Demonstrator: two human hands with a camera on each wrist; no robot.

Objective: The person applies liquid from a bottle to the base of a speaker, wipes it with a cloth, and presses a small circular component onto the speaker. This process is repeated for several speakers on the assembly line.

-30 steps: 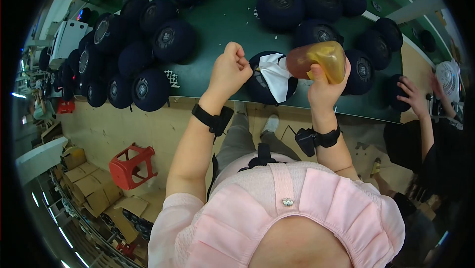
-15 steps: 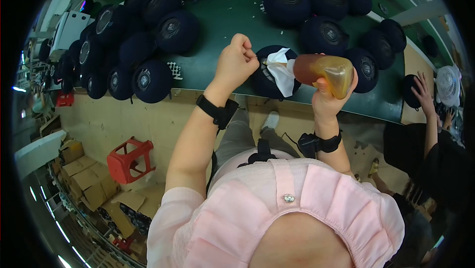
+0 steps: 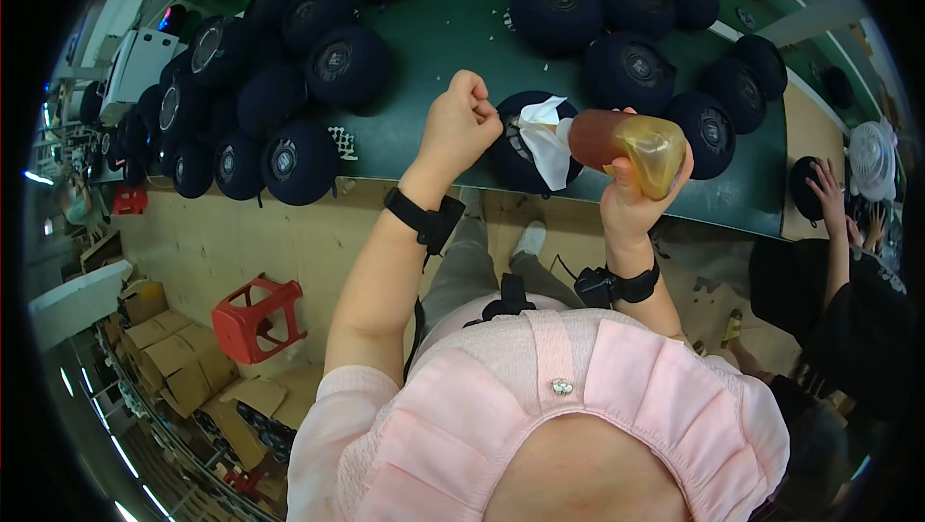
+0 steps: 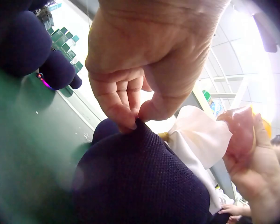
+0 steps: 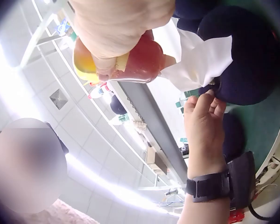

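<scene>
My left hand (image 3: pixel 455 132) pinches a raised edge of dark knit fabric on a round navy piece (image 4: pixel 140 182) between thumb and fingertips. That piece lies at the front of the green table, just right of the left hand in the head view. My right hand (image 3: pixel 631 209) grips a clear squeeze bottle (image 3: pixel 617 137) of amber liquid, tipped on its side with its neck toward the piece. Around the neck hangs a white cloth (image 3: pixel 547 151), draped over part of the piece. A yellowish nozzle (image 4: pixel 164 136) sticks out of the cloth close to the pinched fabric.
More navy round pieces crowd the left of the table (image 3: pixel 434 31), with others (image 3: pixel 631 69) behind and right of the bottle. At far right, another person's hand (image 3: pixel 827 190) touches a round piece near a white fan (image 3: pixel 872 161). A red stool (image 3: pixel 258 318) stands on the floor.
The bottle has shifted slightly right and lies more level, and the nozzle now shows beyond the cloth. The left hand keeps its pinch. The other person's hand has moved right.
</scene>
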